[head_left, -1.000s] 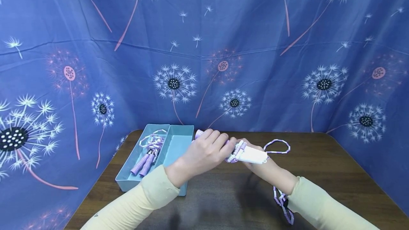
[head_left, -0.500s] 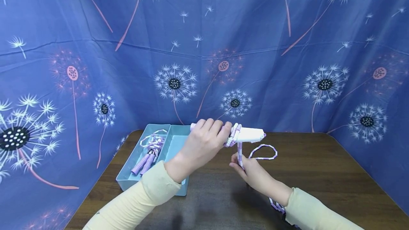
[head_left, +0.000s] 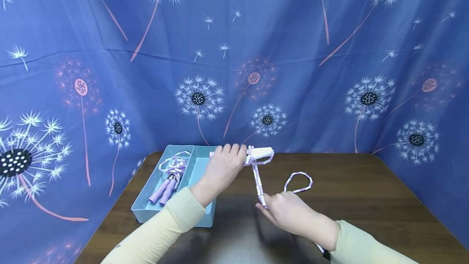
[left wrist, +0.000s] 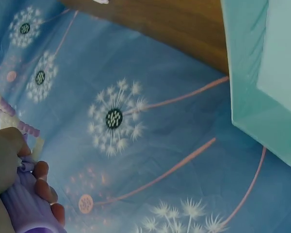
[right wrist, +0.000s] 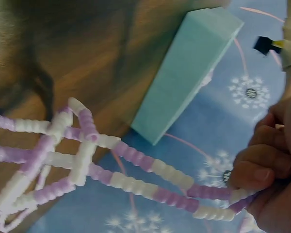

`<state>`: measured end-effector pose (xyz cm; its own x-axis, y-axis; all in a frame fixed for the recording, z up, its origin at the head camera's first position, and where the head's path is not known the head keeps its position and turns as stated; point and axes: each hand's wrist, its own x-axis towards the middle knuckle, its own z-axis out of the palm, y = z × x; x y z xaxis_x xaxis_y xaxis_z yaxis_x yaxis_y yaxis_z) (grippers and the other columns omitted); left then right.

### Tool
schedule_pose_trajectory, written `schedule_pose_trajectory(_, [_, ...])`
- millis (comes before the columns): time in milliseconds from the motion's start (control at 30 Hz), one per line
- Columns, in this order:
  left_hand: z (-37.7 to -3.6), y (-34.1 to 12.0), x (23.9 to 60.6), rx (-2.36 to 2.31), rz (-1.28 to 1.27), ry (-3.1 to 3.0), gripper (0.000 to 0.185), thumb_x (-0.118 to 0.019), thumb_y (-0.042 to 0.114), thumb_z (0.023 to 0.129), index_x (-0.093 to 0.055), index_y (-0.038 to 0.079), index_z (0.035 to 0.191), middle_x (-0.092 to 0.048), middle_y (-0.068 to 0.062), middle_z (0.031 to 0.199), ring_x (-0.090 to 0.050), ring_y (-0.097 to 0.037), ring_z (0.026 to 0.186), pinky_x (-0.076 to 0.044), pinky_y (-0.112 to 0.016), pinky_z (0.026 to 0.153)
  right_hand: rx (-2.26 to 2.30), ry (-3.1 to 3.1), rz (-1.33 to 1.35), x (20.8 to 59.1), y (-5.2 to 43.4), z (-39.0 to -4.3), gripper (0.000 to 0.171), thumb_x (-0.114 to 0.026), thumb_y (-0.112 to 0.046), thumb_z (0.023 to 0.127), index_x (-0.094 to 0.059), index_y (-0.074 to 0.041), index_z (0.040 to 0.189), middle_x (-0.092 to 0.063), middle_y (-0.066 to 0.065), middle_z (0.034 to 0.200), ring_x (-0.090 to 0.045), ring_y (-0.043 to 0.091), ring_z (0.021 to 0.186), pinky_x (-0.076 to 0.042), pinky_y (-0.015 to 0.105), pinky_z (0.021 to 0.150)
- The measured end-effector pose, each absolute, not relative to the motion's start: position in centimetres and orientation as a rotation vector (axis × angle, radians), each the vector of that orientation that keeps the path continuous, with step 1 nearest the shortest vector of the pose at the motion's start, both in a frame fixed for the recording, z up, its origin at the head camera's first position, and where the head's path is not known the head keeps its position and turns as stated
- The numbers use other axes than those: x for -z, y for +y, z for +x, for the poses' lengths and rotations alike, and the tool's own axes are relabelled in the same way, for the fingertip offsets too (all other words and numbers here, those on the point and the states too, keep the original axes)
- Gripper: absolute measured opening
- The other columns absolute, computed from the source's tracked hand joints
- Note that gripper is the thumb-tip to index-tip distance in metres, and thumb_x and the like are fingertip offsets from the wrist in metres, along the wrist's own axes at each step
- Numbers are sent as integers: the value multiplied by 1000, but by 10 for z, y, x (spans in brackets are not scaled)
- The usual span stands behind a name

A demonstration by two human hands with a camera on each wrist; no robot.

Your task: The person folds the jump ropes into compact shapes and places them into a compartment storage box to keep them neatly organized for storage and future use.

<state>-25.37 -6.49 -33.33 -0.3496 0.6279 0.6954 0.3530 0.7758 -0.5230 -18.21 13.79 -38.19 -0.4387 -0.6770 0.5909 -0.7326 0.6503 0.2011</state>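
One left hand (head_left: 222, 167) grips one beaded rope (head_left: 250, 156), one right hand (head_left: 287, 211) pinching its strands (head_left: 258, 182).

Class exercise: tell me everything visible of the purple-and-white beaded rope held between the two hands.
The purple-and-white beaded rope has ridged tubular segments in alternating colours, apparently plastic. The left hand grips a purple handle; a pale handle juts past that hand, with beads wound round it. Strands slant down to the right hand, which holds them. A similar beaded loop shows beyond the right hand, but where it joins is hidden.
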Motion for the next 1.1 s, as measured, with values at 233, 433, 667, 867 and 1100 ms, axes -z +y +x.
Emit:
schedule_pose_trajectory(233, [-249,-57,354,-341,-750,-1987,13,-53,17,89,-59,11,99,-56,-1,75,-54,-18,62,-37,-29,52,34,-2150,1152,368,137,-168,29,-64,-30,85,-47,-16,65,-39,-12,45,-33,4,35,-23,24,33])
schedule_pose_trajectory(433, [-248,-53,369,-353,-774,-2055,12,-64,14,83,-58,13,94,-57,1,73,-54,-16,61,-37,-28,51,256,-1961,1201,348,144,-166,45,-32,-35,100,-39,-17,59,-35,-9,44,-28,4,33,-15,25,34])
schedule_pose_trajectory(667, [-242,-45,385,-354,-842,-2093,14,-68,22,82,-58,16,90,-57,3,71,-55,-14,58,-38,-27,49,369,-1790,1277,321,155,-172,44,-29,-35,102,-44,-16,65,-38,-8,48,-32,8,36,-21,25,36])
schedule_pose_trajectory(867, [-228,-39,389,-371,-971,-2126,29,-74,40,76,-57,19,86,-53,6,67,-46,-9,52,-25,-23,45,286,-1747,1336,305,165,-183,40,-29,-32,102,-44,-13,69,-38,-6,53,-33,10,42,-25,24,40])
schedule_pose_trajectory(1100, [-216,-41,389,-377,-1097,-2140,36,-76,47,71,-54,20,81,-48,8,64,-27,-6,50,-13,-21,48,285,-1814,1365,292,173,-197,27,-42,-31,96,-46,-13,76,-39,-6,61,-32,10,49,-30,22,47])
